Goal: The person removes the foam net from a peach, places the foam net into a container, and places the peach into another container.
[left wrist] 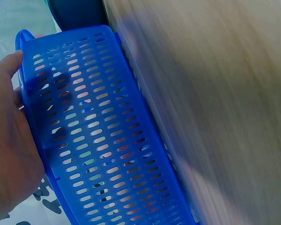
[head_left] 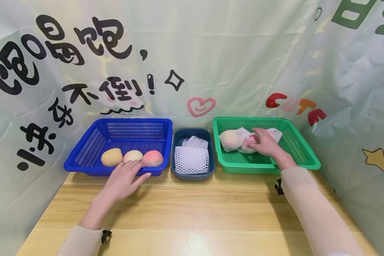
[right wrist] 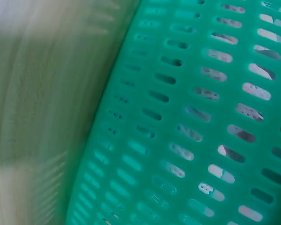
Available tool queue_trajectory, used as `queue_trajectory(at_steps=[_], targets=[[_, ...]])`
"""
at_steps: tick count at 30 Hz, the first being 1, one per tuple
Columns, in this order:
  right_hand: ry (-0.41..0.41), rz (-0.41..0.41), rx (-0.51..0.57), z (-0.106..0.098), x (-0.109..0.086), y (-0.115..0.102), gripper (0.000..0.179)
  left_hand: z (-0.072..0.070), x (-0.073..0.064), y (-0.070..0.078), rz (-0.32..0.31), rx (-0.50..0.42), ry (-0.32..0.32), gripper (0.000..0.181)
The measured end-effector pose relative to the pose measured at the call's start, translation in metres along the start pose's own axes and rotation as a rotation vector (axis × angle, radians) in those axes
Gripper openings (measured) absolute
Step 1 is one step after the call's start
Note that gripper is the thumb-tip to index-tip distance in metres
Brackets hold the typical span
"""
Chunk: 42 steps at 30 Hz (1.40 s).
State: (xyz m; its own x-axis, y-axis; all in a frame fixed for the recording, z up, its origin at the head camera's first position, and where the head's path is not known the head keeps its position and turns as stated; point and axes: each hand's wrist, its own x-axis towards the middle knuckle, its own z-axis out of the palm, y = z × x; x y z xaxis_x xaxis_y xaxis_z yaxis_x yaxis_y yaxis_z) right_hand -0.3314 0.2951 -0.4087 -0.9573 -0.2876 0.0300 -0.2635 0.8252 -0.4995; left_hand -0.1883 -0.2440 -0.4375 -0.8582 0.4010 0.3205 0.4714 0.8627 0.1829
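Observation:
Inside the blue basket, a yellow peach, a pale peach and a pink speckled peach lie in a row. My left hand reaches over the front rim at the pale peach, its thumb lying along the rim; the fingertips are partly hidden. In the green basket are several fruits in white foam nets. My right hand holds the middle one, a pink peach in a foam net, between fingers and thumb. A netted yellowish peach lies left of it, another netted fruit right.
Between the baskets stands a dark grey-blue tub with white foam nets in it. The wooden table extends in front. A printed cloth hangs behind and at both sides.

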Motion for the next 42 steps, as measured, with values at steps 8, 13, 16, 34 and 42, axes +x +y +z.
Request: queue_trajectory(at_steps=[8,13,16,34,42], targets=[[-0.045,-0.018,-0.087,0.005,0.009,0.004,0.079,0.002,0.003,0.003,-0.015,0.083,-0.010,0.043],[-0.061,-0.017,-0.117,0.006,0.012,0.007,0.078,0.002,0.004,0.006,-0.022,0.112,-0.002,0.043],[-0.067,-0.027,-0.126,0.007,0.012,0.009,0.078,0.003,0.003,0.006,-0.024,0.121,-0.002,0.043],[-0.074,-0.038,-0.127,0.008,0.015,0.004,0.084,0.004,0.005,0.004,-0.033,0.122,-0.007,0.043],[-0.032,-0.021,-0.093,0.010,0.014,0.008,0.081,0.005,0.006,0.004,-0.043,0.113,-0.016,0.045]])
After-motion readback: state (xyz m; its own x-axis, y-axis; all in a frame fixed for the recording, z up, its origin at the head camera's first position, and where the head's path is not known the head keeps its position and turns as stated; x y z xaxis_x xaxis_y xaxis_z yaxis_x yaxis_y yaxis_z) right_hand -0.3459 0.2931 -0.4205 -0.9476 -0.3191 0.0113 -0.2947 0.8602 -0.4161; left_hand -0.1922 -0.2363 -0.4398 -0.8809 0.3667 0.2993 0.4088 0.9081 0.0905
